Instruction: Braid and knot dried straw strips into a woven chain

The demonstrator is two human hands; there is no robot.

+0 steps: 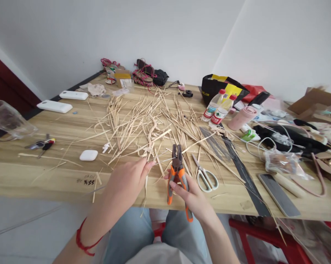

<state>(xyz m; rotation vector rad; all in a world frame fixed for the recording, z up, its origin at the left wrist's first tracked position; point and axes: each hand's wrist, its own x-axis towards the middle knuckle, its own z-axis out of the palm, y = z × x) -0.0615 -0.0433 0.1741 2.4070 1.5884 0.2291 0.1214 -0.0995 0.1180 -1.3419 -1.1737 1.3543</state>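
My right hand (pixel 194 198) grips a pair of pliers with orange handles (pixel 177 172), jaws pointing away from me at the table's front edge. My left hand (pixel 128 181) pinches a bundle of thin pale straw strips (pixel 149 152) just left of the plier jaws. A red string circles my left wrist. A large loose pile of straw strips (pixel 151 117) spreads over the wooden table (pixel 44 176) beyond both hands.
White-handled scissors (pixel 206 176) lie right of the pliers, beside a long dark ruler (pixel 242 172) and a phone (pixel 278 194). Two water bottles (pixel 219 108), a black bag (pixel 217 88), an earbud case (pixel 88 155), keys (pixel 41 145) and a glass jug (pixel 6 121) stand around. A red stool (pixel 267 234) sits below.
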